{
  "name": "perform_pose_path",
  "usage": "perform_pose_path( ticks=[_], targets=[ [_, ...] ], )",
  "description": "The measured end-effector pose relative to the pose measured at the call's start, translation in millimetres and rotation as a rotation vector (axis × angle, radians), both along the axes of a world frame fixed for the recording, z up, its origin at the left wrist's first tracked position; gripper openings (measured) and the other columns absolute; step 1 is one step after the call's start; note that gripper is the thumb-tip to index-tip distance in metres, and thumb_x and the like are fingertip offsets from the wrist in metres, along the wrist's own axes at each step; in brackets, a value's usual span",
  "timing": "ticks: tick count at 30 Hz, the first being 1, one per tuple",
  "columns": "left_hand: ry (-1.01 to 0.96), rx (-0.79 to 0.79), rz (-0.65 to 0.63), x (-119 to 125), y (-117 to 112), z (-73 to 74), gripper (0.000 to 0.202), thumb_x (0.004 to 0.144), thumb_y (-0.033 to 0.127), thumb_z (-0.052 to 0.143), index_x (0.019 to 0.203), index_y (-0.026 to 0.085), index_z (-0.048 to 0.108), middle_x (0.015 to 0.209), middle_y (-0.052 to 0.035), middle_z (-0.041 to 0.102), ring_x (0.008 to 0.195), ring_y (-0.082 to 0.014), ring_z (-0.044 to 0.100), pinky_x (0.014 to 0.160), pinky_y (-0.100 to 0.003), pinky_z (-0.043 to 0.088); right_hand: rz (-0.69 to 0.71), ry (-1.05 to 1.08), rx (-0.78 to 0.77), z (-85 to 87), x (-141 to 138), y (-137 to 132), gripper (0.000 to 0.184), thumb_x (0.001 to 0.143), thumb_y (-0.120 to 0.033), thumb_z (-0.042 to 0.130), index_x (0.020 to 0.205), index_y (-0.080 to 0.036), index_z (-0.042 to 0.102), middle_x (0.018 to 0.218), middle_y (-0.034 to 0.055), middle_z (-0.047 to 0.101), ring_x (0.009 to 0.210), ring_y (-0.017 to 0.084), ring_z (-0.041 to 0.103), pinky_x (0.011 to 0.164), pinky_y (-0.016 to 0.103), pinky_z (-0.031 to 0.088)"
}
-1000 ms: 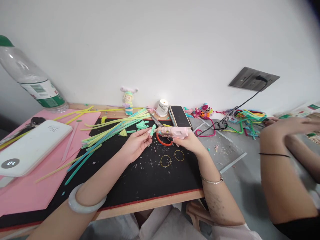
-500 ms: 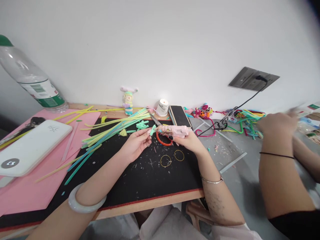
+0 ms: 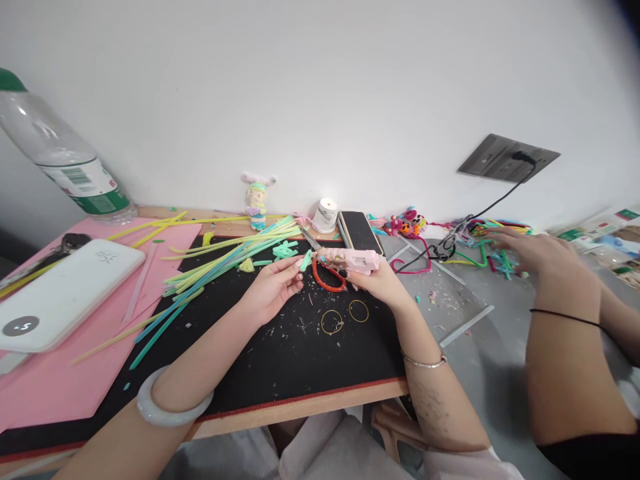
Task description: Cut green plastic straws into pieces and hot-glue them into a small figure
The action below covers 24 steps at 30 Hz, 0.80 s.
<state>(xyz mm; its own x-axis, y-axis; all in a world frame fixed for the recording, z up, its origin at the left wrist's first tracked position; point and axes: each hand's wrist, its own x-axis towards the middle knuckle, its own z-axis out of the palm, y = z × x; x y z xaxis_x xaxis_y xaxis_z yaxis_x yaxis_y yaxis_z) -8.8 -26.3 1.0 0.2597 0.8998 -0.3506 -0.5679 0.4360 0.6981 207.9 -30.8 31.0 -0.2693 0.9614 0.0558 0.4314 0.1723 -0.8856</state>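
My left hand point(image 3: 275, 285) pinches a small green fuzzy piece point(image 3: 307, 261) between thumb and fingertips. Wrapped in my right hand point(image 3: 374, 283) is a pink hot glue gun point(image 3: 350, 259), its brownish, smeared nozzle end pointing left at the green piece. Whether the nozzle touches the piece, I cannot tell. Scissors with red-orange handles point(image 3: 327, 279) lie just beneath the gun, partly covered by it. Green pipe cleaner pieces point(image 3: 285, 249) and a small yellow piece point(image 3: 247, 265) rest beyond my left hand. Long yellow, green and blue pipe cleaners point(image 3: 200, 277) spread out to its left.
A power bank point(image 3: 70, 293) lies on pink sheets point(image 3: 105, 373) at left, near a plastic bottle point(image 3: 75, 153). A small figure point(image 3: 257, 205), a paper cup point(image 3: 326, 216) and a phone point(image 3: 361, 232) line the wall. A co-worker's arm point(image 3: 570, 347) reaches in at right.
The co-worker's hand at right has opened out and reached left towards the coloured pipe cleaners. My own hands, the glue gun and the green piece stay almost in place.
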Motion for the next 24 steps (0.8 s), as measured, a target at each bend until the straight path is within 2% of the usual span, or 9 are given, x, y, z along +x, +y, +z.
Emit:
perform_pose_path(
  ticks=[6, 11, 16, 21, 24],
  targets=[
    [0.018, -0.004, 0.01, 1.5, 0.4, -0.9, 0.02, 0.075, 0.006, 0.06, 0.092, 0.012, 0.069, 0.063, -0.0012, 0.056, 0.057, -0.0052, 0.052, 0.055, -0.016, 0.048, 0.067, 0.02, -0.008, -0.4, -1.1, -1.1, 0.04, 0.072, -0.031, 0.063, 0.106, -0.011, 0.063, 0.065, 0.0016, 0.061, 0.053, 0.01, 0.049, 0.049, 0.021, 0.04],
    [0.009, -0.002, 0.017, 0.7, 0.8, -1.7, 0.02, 0.075, 0.005, 0.06, 0.091, 0.012, 0.07, 0.065, -0.002, 0.057, 0.057, -0.005, 0.052, 0.055, -0.016, 0.048, 0.08, 0.032, -0.02, -2.5, 0.4, -0.5, 0.04, 0.069, -0.03, 0.066, 0.105, -0.01, 0.064, 0.077, 0.0043, 0.066, 0.058, 0.011, 0.053, 0.054, 0.022, 0.043],
    [0.014, 0.0, 0.013, 0.1, 1.1, -2.4, 0.02, 0.075, 0.006, 0.06, 0.091, 0.012, 0.07, 0.064, -0.0012, 0.056, 0.057, -0.0051, 0.052, 0.056, -0.016, 0.048, 0.033, -0.003, -0.016, 1.1, -1.0, -1.5, 0.036, 0.072, -0.03, 0.063, 0.102, -0.011, 0.064, 0.061, -0.0003, 0.06, 0.051, 0.01, 0.047, 0.05, 0.022, 0.039],
    [0.016, 0.003, 0.005, 0.2, -0.1, -1.4, 0.019, 0.075, 0.007, 0.062, 0.091, 0.012, 0.07, 0.063, -0.0007, 0.055, 0.057, -0.0051, 0.052, 0.055, -0.016, 0.048, -0.038, -0.011, -0.003, -0.6, 0.5, -0.1, 0.021, 0.074, -0.03, 0.06, 0.084, -0.012, 0.063, 0.054, -0.0024, 0.053, 0.05, 0.009, 0.044, 0.047, 0.02, 0.035],
    [0.02, -0.001, 0.004, -0.1, -0.7, 0.4, 0.019, 0.074, 0.006, 0.062, 0.091, 0.012, 0.069, 0.062, -0.0004, 0.055, 0.057, -0.0053, 0.051, 0.055, -0.016, 0.048, -0.047, 0.006, 0.009, -1.4, 1.3, 0.9, 0.023, 0.074, -0.03, 0.06, 0.088, -0.012, 0.062, 0.054, -0.0029, 0.053, 0.049, 0.009, 0.044, 0.047, 0.02, 0.035]
  ],
)
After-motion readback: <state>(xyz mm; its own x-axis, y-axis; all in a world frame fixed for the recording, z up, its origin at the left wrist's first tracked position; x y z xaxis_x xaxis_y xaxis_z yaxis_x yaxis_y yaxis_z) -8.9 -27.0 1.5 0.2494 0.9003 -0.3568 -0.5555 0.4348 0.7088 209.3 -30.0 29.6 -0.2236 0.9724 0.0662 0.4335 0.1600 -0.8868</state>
